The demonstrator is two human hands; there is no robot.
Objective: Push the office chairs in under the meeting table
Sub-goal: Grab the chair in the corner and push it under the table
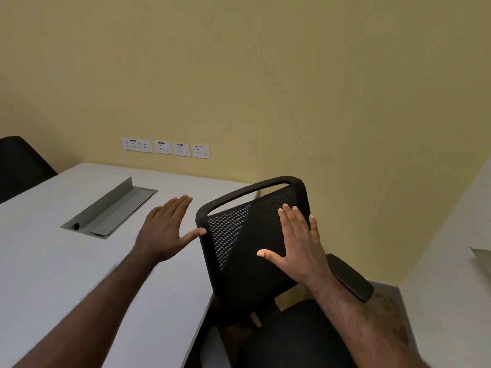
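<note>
A black office chair with a mesh back stands at the right-hand edge of the white meeting table. Its seat and one armrest show to the lower right. My right hand is spread flat in front of the mesh back, fingers apart, holding nothing. My left hand hovers open over the table edge, its thumb tip at the left side of the chair's back frame. Whether either hand touches the chair is unclear.
A grey cable box with its lid raised is set into the tabletop. Another black chair stands at the table's far left. A row of wall sockets is on the yellow wall. A second white surface is on the right.
</note>
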